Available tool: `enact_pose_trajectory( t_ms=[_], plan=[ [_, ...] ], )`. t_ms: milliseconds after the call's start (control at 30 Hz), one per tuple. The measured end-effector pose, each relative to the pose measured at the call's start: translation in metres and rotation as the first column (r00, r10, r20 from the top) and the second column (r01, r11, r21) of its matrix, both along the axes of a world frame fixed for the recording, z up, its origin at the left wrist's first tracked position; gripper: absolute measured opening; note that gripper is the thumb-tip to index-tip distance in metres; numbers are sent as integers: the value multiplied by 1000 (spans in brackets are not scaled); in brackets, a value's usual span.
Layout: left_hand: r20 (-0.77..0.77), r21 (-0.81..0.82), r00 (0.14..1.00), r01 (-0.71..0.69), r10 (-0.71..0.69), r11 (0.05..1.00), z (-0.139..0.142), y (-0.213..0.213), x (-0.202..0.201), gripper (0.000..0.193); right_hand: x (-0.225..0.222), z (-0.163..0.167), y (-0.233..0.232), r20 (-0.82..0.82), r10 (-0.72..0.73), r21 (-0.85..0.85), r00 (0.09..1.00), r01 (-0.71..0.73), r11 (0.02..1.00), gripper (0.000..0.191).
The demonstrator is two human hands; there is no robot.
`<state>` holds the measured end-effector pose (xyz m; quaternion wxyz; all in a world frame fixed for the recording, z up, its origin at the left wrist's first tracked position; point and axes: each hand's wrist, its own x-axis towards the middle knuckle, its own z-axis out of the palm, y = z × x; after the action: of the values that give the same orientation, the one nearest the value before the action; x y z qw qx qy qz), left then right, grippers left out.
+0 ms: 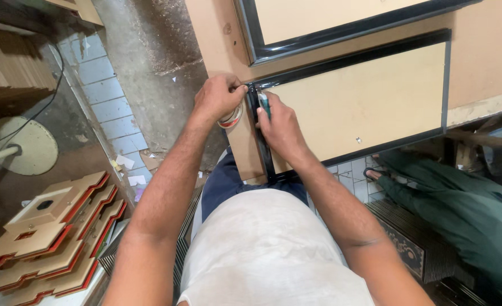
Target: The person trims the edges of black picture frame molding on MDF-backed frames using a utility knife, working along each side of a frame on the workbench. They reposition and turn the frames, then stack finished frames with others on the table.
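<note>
Nearest, the right hand (279,126) presses along the black frame (260,130) edge, closed around one small green tool (265,105). The left hand (220,96) pinches the frame's corner, one tape roll (231,118) hanging under it. Edging seems underway; the next move calls for steady corner pressure. Two framed panels lie on the worktop (217,45).
</note>
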<state>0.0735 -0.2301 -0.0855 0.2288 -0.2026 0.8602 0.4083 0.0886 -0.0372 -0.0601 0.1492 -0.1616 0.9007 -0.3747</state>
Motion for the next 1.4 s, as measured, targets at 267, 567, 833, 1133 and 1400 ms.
enact_pose_trajectory(
  t_ms=[267,567,833,1133,1400],
  plan=[
    [-161,83,985,75,-61,994,-15,-8,5,26,2,8,-24,-53,99,306,994,-78,949,44],
    [-144,77,988,70,-58,995,-15,-8,5,26,6,5,-24,-49,146,306,988,-124,944,46],
    [-180,-130,982,40,-64,991,14,5,7,27,4,16,-14,5,124,252,992,-121,960,46],
    [-199,-322,980,-85,21,943,33,39,9,63,-39,23,17,-52,-205,279,977,211,937,47],
    [119,-438,988,-37,99,898,28,70,-16,72,-123,3,126,26,-318,478,948,267,837,57]
  ],
)
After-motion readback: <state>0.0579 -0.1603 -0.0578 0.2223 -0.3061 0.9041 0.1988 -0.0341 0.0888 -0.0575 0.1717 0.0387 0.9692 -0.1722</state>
